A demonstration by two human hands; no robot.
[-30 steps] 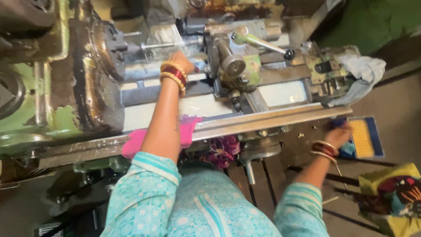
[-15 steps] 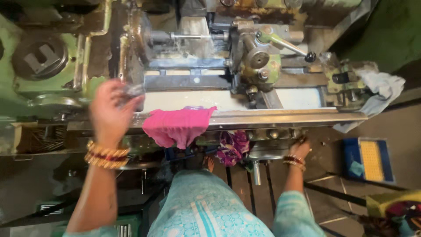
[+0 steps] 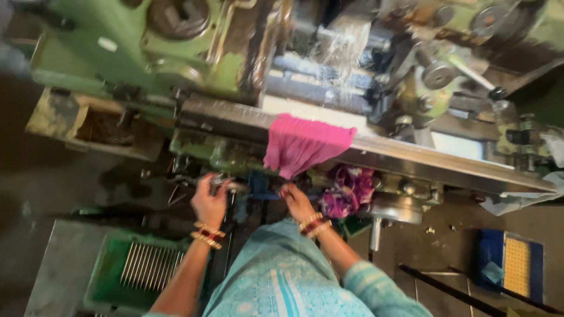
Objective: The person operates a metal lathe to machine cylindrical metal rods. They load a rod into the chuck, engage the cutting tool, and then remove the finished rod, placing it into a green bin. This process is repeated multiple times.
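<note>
Both hands are reaching under a green lathe (image 3: pixel 176 53) — left hand (image 3: pixel 210 199) gripping a small metal part (image 3: pixel 222 183), right hand (image 3: pixel 295 201) curling near a pink cloth (image 3: pixel 305 144), grip unclear.

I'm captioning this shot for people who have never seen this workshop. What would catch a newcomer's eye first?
A bright pink cloth draped over the front rail of the big green machine, mid-frame. Just below it, the left hand and right hand, both wrists ringed with bangles, reach in under the rail at the machine's dark underside, the left closed on a small metal part. A blue and yellow pad lies on the floor, lower right.
</note>
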